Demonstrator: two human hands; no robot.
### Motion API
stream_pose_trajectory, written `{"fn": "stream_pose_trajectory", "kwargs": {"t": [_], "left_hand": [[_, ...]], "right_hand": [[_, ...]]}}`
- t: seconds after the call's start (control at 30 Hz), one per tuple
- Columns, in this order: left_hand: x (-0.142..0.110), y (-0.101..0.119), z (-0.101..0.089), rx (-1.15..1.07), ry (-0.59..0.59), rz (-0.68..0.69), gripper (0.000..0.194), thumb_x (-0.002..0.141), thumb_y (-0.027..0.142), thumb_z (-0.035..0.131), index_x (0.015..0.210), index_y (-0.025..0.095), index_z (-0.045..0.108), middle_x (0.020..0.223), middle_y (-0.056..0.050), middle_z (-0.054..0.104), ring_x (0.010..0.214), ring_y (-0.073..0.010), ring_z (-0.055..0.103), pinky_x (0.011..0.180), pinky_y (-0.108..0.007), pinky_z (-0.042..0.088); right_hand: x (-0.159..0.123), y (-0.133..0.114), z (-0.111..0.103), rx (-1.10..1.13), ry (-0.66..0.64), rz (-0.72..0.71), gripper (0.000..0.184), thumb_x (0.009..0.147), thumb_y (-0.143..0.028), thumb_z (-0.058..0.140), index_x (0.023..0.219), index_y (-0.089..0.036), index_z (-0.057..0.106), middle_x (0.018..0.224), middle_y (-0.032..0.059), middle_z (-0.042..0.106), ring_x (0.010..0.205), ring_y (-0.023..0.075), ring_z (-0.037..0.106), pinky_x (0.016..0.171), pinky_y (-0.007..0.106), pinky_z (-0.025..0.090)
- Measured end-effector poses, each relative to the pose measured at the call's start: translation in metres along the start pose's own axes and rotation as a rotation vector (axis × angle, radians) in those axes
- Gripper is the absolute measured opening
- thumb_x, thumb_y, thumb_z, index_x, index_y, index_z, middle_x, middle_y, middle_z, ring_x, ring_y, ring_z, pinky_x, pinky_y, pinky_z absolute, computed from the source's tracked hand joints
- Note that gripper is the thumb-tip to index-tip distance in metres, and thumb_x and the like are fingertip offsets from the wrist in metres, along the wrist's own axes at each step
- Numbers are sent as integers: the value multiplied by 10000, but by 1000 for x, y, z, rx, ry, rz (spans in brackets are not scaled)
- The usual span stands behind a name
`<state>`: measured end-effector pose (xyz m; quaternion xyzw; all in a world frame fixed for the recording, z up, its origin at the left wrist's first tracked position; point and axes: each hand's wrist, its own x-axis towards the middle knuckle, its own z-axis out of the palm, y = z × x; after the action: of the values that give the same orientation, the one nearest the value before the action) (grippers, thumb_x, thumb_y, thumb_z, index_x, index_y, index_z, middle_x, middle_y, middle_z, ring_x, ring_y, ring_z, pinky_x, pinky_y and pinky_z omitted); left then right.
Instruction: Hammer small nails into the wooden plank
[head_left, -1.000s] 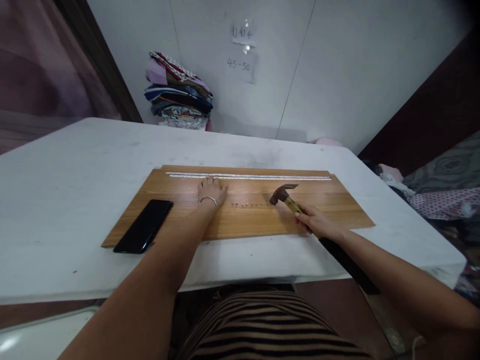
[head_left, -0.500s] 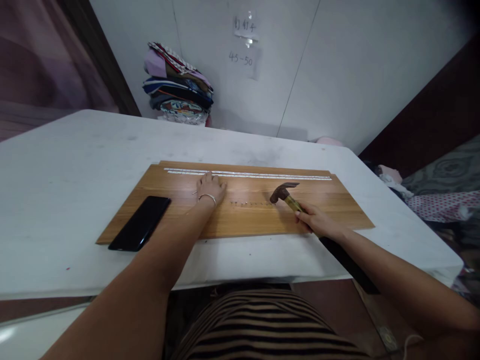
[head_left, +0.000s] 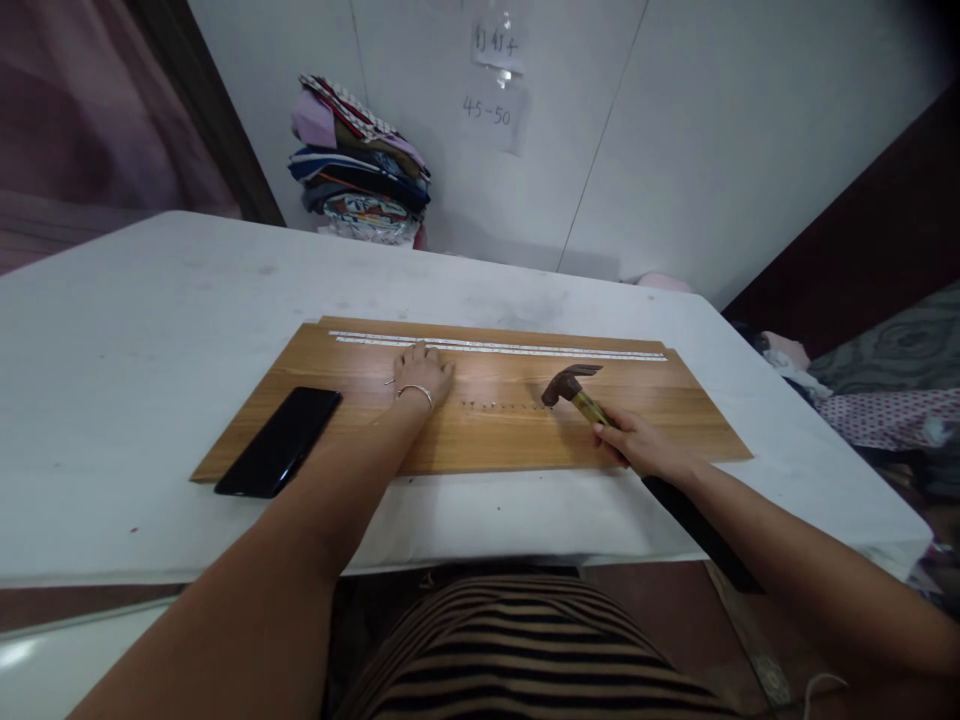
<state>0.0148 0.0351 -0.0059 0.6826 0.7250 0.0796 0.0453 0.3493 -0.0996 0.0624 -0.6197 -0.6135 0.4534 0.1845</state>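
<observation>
My left hand [head_left: 422, 370] rests palm down on a wooden board [head_left: 360, 440], fingers slightly bent and apart, reaching toward two white marked strips [head_left: 495, 348]. What lies under the palm is hidden. A thin small metal piece [head_left: 388, 380] shows beside that hand. My right hand [head_left: 628, 440] is closed around a claw hammer [head_left: 589, 405], gripping the yellowish part of its handle. The hammer's dark head is low over the board, at the right end of a row of several small nails [head_left: 502, 405]; whether it touches them I cannot tell.
A black phone [head_left: 281, 440] lies across the board's left front edge. The board is on a white table [head_left: 120, 400]. Folded clothes [head_left: 364, 165] are stacked at the back against the wall, below paper notes [head_left: 491, 110]. Cloth items [head_left: 885, 415] sit beyond the table's right side.
The view has shifted slightly. Both hands and the hammer keep the same places on the board.
</observation>
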Motion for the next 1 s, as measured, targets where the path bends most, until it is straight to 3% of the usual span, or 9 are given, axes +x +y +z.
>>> {"fn": "stream_pose_trajectory", "kwargs": {"t": [0.43,1.0], "left_hand": [[-1,1,-1,-1,-1,-11,552,979,421,347,1388,151,599,1607,-163,441,1453,-315,404,1161,-447,318],[0,0,0,-9,4,-4,556,976,413,342,1393,149,600,1613,-162,433,1451,-320,395,1161,-459,317]], "right_hand": [[3,6,1,13,-2,3,366,884,-378,596,1202,-199,596,746,-18,591,454,76,412,421,231,317],[3,4,0,-3,-5,8,449,896,-374,584,1310,-201,567,678,-24,570,446,97,409,431,245,339]]}}
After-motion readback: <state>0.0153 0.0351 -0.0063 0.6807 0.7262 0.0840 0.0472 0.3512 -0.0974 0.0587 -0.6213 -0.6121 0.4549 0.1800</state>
